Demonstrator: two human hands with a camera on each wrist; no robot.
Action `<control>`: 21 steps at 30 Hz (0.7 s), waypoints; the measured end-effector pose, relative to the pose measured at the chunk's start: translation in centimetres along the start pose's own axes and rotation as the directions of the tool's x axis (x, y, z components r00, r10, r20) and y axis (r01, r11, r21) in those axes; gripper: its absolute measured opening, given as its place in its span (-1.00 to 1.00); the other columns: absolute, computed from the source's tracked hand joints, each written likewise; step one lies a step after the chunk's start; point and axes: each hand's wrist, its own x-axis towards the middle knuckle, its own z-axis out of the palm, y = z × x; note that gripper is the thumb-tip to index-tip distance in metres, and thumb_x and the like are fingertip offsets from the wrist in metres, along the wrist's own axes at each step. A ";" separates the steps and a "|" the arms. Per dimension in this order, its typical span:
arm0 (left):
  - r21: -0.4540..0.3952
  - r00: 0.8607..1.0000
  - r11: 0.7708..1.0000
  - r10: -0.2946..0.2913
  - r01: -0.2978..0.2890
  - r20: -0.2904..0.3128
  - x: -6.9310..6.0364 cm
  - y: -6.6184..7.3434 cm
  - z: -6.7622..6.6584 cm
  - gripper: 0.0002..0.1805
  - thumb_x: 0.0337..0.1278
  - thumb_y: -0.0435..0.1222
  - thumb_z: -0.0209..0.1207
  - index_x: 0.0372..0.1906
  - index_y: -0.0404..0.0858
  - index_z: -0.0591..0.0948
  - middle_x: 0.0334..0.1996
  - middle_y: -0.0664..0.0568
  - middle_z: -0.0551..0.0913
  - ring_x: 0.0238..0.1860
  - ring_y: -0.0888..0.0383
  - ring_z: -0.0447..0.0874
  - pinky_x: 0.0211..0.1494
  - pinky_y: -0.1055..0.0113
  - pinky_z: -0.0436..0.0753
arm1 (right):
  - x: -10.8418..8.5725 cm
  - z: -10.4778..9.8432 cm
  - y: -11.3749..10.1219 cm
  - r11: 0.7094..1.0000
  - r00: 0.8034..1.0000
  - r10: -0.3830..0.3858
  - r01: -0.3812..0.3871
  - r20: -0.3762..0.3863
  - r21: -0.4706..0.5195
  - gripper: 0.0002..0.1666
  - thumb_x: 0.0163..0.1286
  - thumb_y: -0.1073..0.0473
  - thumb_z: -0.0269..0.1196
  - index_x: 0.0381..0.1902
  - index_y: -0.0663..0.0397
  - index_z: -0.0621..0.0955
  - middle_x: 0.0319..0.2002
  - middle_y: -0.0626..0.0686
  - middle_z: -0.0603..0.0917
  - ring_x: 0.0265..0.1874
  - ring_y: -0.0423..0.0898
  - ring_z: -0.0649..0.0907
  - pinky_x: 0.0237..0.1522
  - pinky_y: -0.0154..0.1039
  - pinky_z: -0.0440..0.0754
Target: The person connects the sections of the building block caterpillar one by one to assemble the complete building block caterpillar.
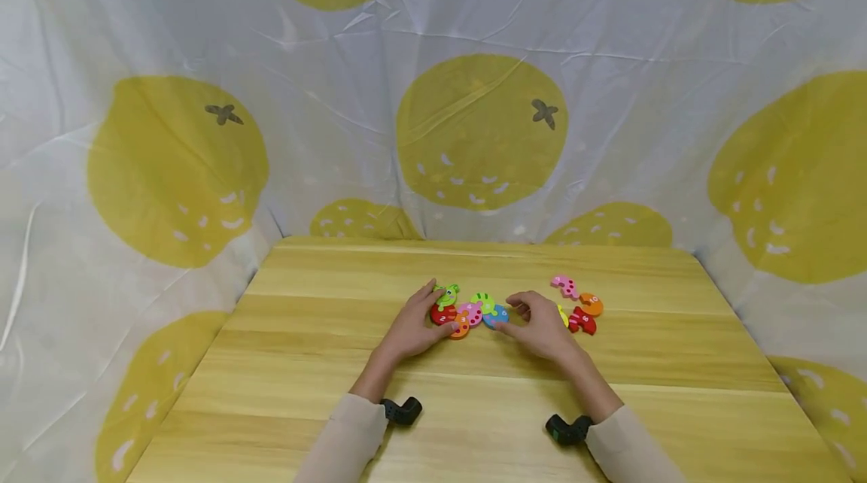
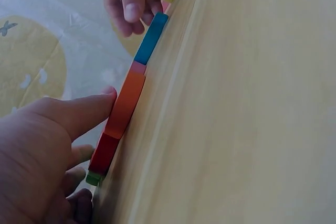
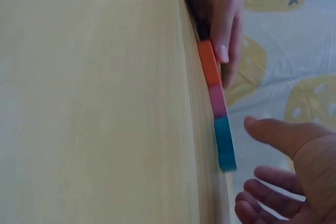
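A row of joined caterpillar puzzle pieces lies on the table: a green head (image 1: 450,293), a red piece (image 1: 442,316), an orange piece (image 1: 462,330), a pink piece (image 1: 469,313), a light green piece (image 1: 482,303) and a blue piece (image 1: 498,318). My left hand (image 1: 409,329) rests at the head end. Its thumb touches the orange piece (image 2: 125,106) in the left wrist view, and its fingers reach towards the head. Beside the blue piece (image 3: 225,145) hovers my right hand (image 3: 310,166), fingers loosely bent and parted, apart from the piece with nothing held.
Right of my right hand lie a pink piece (image 1: 564,287), an orange piece (image 1: 591,304), a red piece (image 1: 584,321) and a partly hidden yellow piece (image 1: 564,315). Lemon-printed cloth (image 1: 609,167) hangs behind the wooden table (image 1: 284,363) and at its sides.
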 end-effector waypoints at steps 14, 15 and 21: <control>0.010 1.000 1.000 0.001 -0.001 -0.008 -0.2 -0.4 -0.1 -0.10 0.25 0.12 0.31 0.58 -0.15 0.31 0.65 -0.04 0.11 0.64 -0.14 0.06 0.61 -0.16 0.22 | -2.3 -4.2 3.3 0.996 0.998 -0.065 0.064 -0.007 -0.064 -0.32 0.23 -0.11 0.52 0.19 0.15 0.66 0.11 0.14 0.70 0.03 0.10 0.65 0.07 0.10 0.67; 0.009 1.000 1.000 0.002 -0.002 -0.004 -0.2 -0.4 -0.1 -0.11 0.25 0.13 0.30 0.58 -0.14 0.31 0.66 -0.04 0.11 0.65 -0.13 0.06 0.61 -0.16 0.22 | -2.4 -4.6 3.5 0.995 0.998 -0.063 0.062 -0.011 -0.073 -0.32 0.23 -0.10 0.52 0.19 0.16 0.65 0.11 0.14 0.70 0.02 0.10 0.65 0.06 0.09 0.66; -0.013 1.000 1.000 0.011 -0.011 0.018 0.1 -0.5 -0.3 -0.16 0.27 0.13 0.30 0.56 -0.10 0.37 0.66 -0.03 0.10 0.64 -0.15 0.07 0.60 -0.19 0.23 | -3.0 -6.2 4.7 0.988 0.995 -0.088 0.082 -0.040 -0.132 -0.32 0.20 -0.09 0.55 0.16 0.19 0.67 0.12 0.17 0.70 0.00 0.08 0.67 0.03 0.06 0.66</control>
